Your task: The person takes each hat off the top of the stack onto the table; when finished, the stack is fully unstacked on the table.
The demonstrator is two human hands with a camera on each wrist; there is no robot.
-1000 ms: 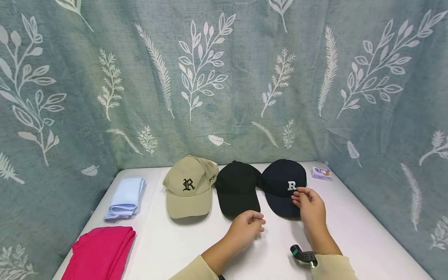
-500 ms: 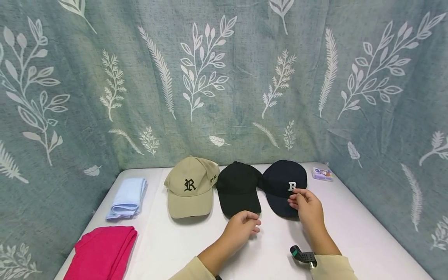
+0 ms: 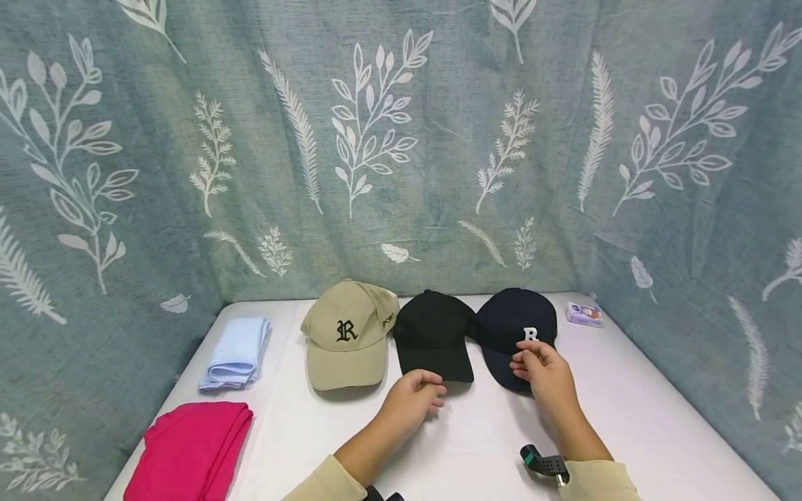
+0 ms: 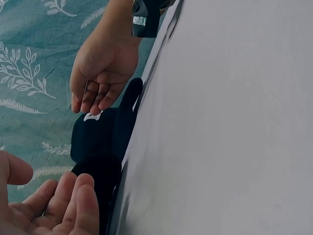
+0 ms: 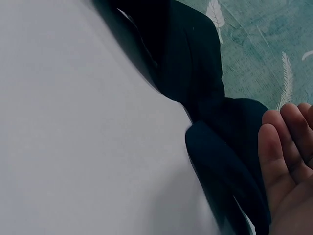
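Three caps lie in a row at the back of the table: a beige cap (image 3: 347,341) with a dark letter, a plain black cap (image 3: 434,334), and a navy cap (image 3: 510,320) with a white R. Just in front of the black cap's brim, my left hand (image 3: 410,402) hovers with loosely bent fingers and nothing in them. My right hand (image 3: 546,376) is in front of the navy cap and covers part of its brim. No grip on that cap shows; in the right wrist view the fingers (image 5: 274,152) look relaxed beside the dark fabric.
To the left lie a folded light blue cloth (image 3: 237,351) and a folded pink cloth (image 3: 191,449). A small purple-and-white packet (image 3: 584,314) sits at the back right. Patterned green curtain (image 3: 401,139) encloses the white table (image 3: 476,452) at the back and sides.
My left hand has moved left along the front of the black cap. The right hand has drifted slightly left and down over the navy cap's brim. The caps keep their places.
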